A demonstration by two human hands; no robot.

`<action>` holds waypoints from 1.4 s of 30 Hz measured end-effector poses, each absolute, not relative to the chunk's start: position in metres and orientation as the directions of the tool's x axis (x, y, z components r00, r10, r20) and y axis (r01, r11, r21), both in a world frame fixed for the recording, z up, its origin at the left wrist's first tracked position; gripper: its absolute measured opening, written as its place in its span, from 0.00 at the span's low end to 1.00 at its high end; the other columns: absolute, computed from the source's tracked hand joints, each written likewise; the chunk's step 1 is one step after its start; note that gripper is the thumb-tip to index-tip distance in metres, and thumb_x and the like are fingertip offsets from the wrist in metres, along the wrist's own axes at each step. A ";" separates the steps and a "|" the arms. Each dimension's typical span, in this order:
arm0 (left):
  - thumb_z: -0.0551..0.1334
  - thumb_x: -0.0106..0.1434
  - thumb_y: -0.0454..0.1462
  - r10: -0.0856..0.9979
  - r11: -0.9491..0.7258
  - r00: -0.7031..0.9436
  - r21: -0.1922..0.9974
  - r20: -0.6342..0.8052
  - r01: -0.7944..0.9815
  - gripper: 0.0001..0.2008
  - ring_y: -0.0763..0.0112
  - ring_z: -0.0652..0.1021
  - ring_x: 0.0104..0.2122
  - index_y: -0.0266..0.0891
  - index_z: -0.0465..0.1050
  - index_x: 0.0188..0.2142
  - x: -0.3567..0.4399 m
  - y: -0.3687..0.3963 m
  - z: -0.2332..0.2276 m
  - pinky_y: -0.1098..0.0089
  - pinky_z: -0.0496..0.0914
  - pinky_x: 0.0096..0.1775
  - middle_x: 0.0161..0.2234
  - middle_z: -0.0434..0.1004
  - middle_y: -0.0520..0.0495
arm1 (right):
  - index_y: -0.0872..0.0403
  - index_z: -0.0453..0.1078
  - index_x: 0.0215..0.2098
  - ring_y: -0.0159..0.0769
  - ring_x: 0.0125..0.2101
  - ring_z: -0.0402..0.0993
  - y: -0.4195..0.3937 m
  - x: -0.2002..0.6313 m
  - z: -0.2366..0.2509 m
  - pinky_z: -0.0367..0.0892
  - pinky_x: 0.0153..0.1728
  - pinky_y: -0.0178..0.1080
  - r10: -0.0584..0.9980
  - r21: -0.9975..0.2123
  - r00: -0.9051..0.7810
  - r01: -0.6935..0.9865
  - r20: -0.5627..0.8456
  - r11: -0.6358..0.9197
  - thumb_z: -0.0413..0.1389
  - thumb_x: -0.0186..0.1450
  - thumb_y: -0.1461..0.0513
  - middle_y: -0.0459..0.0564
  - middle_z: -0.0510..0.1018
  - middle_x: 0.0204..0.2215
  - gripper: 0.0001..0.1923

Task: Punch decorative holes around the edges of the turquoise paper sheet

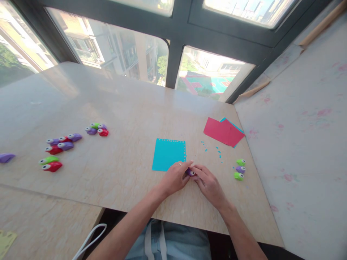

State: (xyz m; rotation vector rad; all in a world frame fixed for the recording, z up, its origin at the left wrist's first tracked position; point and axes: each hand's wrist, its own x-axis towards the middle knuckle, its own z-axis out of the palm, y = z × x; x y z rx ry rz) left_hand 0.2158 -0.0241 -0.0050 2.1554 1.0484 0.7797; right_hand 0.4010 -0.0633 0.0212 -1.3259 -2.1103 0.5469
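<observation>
Both of my hands meet at the near middle of the table around a small purple and red paper punch (190, 172). My left hand (175, 177) grips it from the left, a ring on one finger. My right hand (208, 182) holds it from the right. Just beyond my fingers lies a turquoise paper square (168, 153) with a row of punched holes along its top and right edges. Tiny turquoise paper bits (214, 148) are scattered to its right.
Three small punches, green and purple (239, 169), sit right of my hands. Red and turquoise sheets (223, 131) lie at the far right. More punches lie in groups at the left (60, 144), (97, 129). A window runs along the table's far edge.
</observation>
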 end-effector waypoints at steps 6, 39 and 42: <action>0.60 0.60 0.31 0.805 -0.512 0.533 0.759 0.260 0.402 0.25 0.64 0.76 0.50 0.40 0.64 0.58 0.215 -0.024 -0.002 0.63 0.74 0.50 0.52 0.75 0.42 | 0.51 0.67 0.54 0.36 0.49 0.72 -0.063 0.397 0.018 0.70 0.50 0.41 0.901 -0.596 -0.303 0.676 0.310 0.433 0.49 0.71 0.66 0.53 0.76 0.47 0.15; 0.60 0.60 0.33 0.841 -0.538 0.396 0.489 0.369 0.687 0.14 0.63 0.75 0.47 0.43 0.73 0.45 0.191 -0.020 0.010 0.57 0.68 0.52 0.45 0.78 0.47 | 0.52 0.74 0.46 0.35 0.39 0.74 -0.033 0.401 0.041 0.70 0.42 0.39 0.985 -0.779 -0.160 0.625 -0.063 0.052 0.55 0.67 0.56 0.52 0.77 0.43 0.13; 0.59 0.59 0.30 0.837 -0.546 0.406 0.499 0.368 0.673 0.18 0.63 0.75 0.49 0.43 0.71 0.49 0.188 -0.021 0.006 0.55 0.67 0.55 0.47 0.77 0.46 | 0.52 0.74 0.46 0.35 0.38 0.74 -0.032 0.398 0.041 0.70 0.43 0.39 0.988 -0.784 -0.144 0.619 -0.063 0.040 0.56 0.67 0.56 0.52 0.77 0.43 0.13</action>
